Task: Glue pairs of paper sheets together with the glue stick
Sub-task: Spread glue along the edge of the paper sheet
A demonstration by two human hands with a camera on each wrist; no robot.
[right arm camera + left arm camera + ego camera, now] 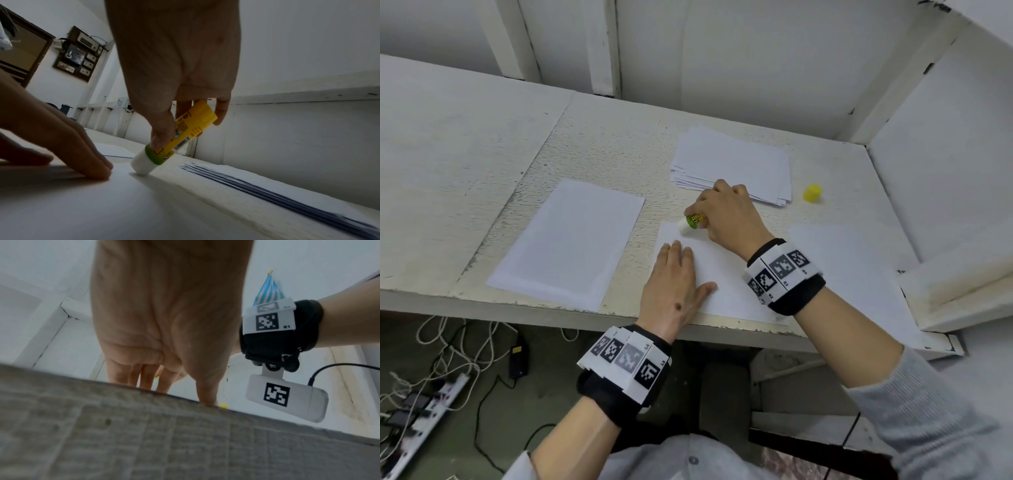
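Yellow glue stick (186,136) (green band, white tip), yellow cap (812,193), white paper sheets (732,168), off-white table (482,164).

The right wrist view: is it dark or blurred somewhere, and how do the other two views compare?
Right wrist view: dim; the right hand is in shadow, the left hand motion-blurred, the glue stick sharp. Left wrist view: the table edge is blurred, the left hand soft. Head view: evenly lit, bent by the wide angle; the sheet lacks detail.
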